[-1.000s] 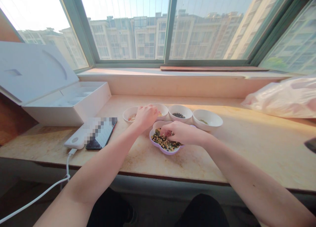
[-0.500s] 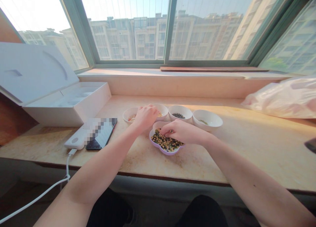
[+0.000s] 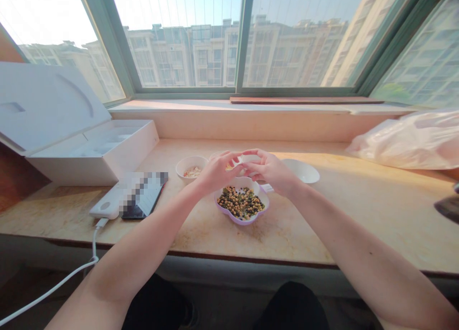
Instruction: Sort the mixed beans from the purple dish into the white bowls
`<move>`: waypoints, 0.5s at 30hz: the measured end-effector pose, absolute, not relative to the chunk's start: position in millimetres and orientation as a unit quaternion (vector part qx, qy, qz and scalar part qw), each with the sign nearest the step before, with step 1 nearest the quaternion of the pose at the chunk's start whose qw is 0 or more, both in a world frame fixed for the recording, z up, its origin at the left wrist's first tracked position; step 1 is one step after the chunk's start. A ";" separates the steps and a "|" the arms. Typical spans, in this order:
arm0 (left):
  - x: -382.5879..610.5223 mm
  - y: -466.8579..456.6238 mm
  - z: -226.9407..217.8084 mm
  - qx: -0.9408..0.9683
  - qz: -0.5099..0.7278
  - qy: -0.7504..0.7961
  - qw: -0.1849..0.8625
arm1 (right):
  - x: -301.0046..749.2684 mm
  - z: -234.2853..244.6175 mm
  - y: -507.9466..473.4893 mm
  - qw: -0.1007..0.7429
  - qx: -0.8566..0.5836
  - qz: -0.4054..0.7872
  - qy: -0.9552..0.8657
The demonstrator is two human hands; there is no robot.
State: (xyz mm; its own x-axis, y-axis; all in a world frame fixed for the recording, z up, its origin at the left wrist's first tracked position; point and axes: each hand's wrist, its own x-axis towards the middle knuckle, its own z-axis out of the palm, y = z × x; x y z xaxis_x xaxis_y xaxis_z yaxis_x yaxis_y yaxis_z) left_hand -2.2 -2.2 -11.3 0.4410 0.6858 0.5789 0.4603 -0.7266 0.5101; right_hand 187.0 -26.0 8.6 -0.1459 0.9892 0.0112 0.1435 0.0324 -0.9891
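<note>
Lilac flower-shaped dish of mixed beans sits on the worktop just below the hands: left hand and right hand meet around a mostly hidden white bowl, a second bowl beside them on the left.

The left forearm and right forearm were bare, with smooth skin and no sleeve in view, and they tapered to slim wrists. The left hand and right hand were also bare, with slender fingers. Plain, matte black fabric covered the person's legs; whether trousers or shorts could not be told.
</note>
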 end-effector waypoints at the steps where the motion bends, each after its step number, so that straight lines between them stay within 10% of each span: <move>1: -1.2 -1.5 -12.9 0.839 0.404 0.337 0.139 | 187.4 8.3 -25.6 0.434 -0.488 0.505 -0.564; 15: -3.8 -0.2 -11.4 0.834 0.387 0.387 0.066 | 182.7 4.7 -28.7 0.338 -0.498 0.458 -0.654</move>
